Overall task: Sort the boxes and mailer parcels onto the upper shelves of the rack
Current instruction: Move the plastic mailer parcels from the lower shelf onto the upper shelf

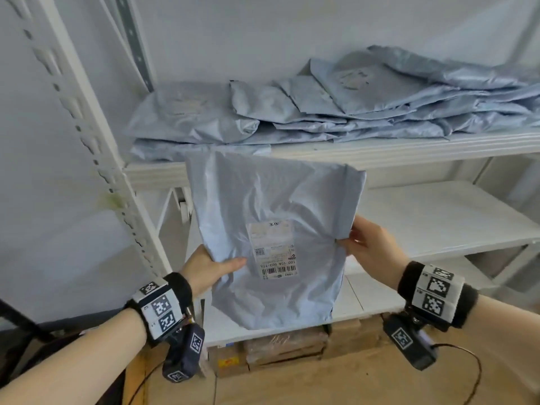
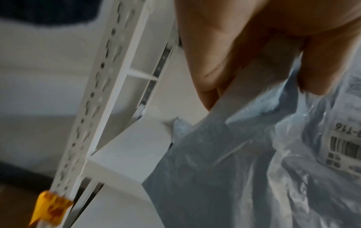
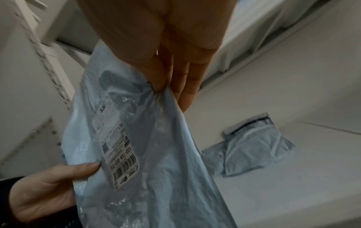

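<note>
A grey mailer parcel hangs upright between both hands, before the rack's upper shelf; the left hand grips its left edge, thumb across the front; the right hand pinches its right edge, remaining fingers extended.

Both forearms reach forward and up, wrists banded. The left hand grips the mailer parcel with its thumb across the front; the right hand seems to pinch its opposite edge, other fingers straight.

One held mailer, two hands
</note>
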`<state>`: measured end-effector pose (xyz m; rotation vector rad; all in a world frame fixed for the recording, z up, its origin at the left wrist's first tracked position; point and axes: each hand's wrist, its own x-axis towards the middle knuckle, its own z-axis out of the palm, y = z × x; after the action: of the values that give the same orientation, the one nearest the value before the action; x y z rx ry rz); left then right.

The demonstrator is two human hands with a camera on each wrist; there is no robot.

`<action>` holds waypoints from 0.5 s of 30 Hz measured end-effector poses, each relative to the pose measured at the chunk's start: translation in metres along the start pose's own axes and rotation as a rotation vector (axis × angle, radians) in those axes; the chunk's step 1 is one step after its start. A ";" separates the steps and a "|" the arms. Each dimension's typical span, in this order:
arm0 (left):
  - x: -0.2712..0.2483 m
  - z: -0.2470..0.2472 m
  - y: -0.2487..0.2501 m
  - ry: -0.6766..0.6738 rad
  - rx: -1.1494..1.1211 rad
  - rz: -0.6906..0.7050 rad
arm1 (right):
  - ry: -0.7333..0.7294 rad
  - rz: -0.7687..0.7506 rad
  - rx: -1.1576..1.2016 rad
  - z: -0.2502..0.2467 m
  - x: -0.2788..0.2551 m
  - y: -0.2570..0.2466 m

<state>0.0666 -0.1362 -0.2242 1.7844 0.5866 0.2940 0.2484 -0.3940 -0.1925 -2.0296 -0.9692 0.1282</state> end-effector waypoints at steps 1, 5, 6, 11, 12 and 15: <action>-0.002 -0.006 0.013 0.002 -0.013 0.039 | 0.027 -0.022 0.011 -0.008 0.004 -0.010; -0.005 -0.034 0.061 0.085 -0.021 0.138 | 0.147 -0.088 0.008 -0.042 0.026 -0.049; -0.005 -0.041 0.073 0.102 -0.008 0.158 | 0.168 -0.106 0.015 -0.050 0.031 -0.060; -0.008 -0.072 0.126 0.088 0.125 0.277 | 0.200 -0.198 0.058 -0.083 0.055 -0.104; -0.007 -0.077 0.135 0.071 0.160 0.286 | 0.215 -0.210 0.057 -0.088 0.061 -0.111; -0.004 -0.089 0.157 -0.026 0.223 0.238 | 0.258 -0.213 0.084 -0.099 0.080 -0.126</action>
<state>0.0573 -0.0965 -0.0483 2.0747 0.4004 0.3795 0.2710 -0.3643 -0.0173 -1.8007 -0.9902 -0.1996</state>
